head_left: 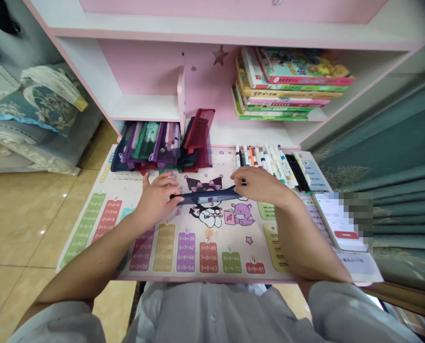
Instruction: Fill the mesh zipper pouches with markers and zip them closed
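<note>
A dark blue zip pencil pouch [208, 196] lies stretched across the cartoon desk mat [184, 247]. My left hand [157, 195] pinches the pouch's left end, fingers closed on it. At the pouch's right end my right hand [257, 183] is also closed, gripping it; a small dark bit, perhaps the zip pull, shows at its fingertips. A row of marker pens [269, 162] lies just behind my right hand.
Several mesh pencil pouches [155, 147] filled with pens stand at the back left of the desk, with a red one [200, 131] leaning. Books [287, 81] are stacked on the pink shelf. A phone [337, 221] lies at the desk's right edge beside a green curtain.
</note>
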The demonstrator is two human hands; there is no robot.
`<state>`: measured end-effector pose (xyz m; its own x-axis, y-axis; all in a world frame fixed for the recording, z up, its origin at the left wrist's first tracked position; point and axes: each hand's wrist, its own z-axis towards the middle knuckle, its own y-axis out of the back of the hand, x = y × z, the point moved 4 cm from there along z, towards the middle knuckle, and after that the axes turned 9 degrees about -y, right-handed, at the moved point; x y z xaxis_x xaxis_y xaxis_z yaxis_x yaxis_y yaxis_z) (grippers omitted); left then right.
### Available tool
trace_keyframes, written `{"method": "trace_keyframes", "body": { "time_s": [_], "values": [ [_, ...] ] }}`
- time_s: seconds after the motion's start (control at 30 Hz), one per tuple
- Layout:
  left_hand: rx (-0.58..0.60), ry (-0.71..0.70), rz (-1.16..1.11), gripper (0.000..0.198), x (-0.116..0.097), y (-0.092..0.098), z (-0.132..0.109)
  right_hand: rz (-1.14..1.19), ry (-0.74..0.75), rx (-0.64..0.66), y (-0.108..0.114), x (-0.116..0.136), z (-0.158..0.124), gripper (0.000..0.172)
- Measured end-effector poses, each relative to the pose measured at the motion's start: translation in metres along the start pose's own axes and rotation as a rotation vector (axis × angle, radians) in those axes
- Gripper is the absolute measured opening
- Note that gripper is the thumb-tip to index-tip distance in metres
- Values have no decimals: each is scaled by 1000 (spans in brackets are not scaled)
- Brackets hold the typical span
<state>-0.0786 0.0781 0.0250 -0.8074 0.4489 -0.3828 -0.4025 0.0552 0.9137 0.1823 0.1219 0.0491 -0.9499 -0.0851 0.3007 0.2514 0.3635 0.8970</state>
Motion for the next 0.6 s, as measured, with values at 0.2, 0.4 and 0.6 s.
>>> {"method": "trace_keyframes", "body": {
  "time_s": [0.2,0.4,0.6],
  "values": [
    [-8,-6,6,5,1,-1,0,-7,-31,12,1,0,0,14],
    [5,4,1,6,0,-1,0,-19,-42,40,3,1,-1,15],
    [-6,-4,-4,6,2,-2,-1,5,-10,37,1,-1,2,14]
  ]
}}
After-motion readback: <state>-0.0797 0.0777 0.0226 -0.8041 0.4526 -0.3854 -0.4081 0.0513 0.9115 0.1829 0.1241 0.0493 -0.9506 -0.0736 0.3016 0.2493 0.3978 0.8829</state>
